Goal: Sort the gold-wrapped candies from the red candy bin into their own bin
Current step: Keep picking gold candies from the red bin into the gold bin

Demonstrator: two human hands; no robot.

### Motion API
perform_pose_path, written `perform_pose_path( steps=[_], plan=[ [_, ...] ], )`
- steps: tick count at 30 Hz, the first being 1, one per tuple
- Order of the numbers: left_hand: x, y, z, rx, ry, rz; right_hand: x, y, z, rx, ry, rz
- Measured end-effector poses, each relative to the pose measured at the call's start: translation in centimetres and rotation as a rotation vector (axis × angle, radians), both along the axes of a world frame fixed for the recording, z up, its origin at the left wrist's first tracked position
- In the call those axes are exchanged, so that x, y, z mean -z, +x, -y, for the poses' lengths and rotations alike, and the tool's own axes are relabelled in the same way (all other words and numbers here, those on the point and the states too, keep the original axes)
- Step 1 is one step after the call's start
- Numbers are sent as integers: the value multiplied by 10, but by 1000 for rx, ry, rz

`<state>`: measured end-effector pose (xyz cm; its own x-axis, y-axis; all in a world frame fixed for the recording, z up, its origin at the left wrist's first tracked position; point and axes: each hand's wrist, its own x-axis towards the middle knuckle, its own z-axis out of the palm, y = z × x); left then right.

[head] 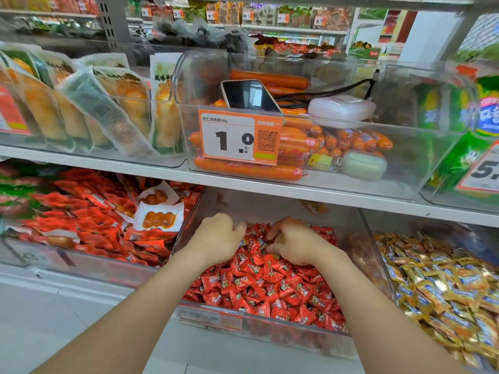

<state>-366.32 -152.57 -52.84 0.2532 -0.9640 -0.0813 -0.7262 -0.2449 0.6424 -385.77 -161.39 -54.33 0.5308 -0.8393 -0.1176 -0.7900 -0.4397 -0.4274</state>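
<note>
While both arms reach into the red candy bin point(297, 336), I read my left hand point(219, 236) as curled among the red candies point(259, 287), grip undeterminable. My right hand point(293, 245) pinches gold-wrapped candies point(279, 240). The gold candy bin point(421, 225) stands adjacent, right.

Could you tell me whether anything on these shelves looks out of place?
Yes. A phone, a white case and a black cable lie on the sausages in the upper bin, not merchandise. Below, gold-wrapped candies sit mixed among the red candies, where the right hand pinches some.
</note>
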Motion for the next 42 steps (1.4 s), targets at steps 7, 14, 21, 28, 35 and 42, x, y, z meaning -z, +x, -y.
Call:
perform_pose_path(
  steps=[7,14,21,28,35,42],
  plan=[
    [0,-3,1,102,73,359,-6,-8,5,68,-57,120],
    [6,-4,9,137,209,371,4,10,5,5,-64,-2],
    [5,-6,8,62,81,281,12,31,7,75,-150,-223],
    [3,-11,8,-6,6,311,16,36,14,72,-70,-234],
    [7,-14,7,28,13,448,18,30,15,159,-155,-212],
    [-1,-14,17,98,-31,305,-9,0,0,228,-146,44]
  ],
)
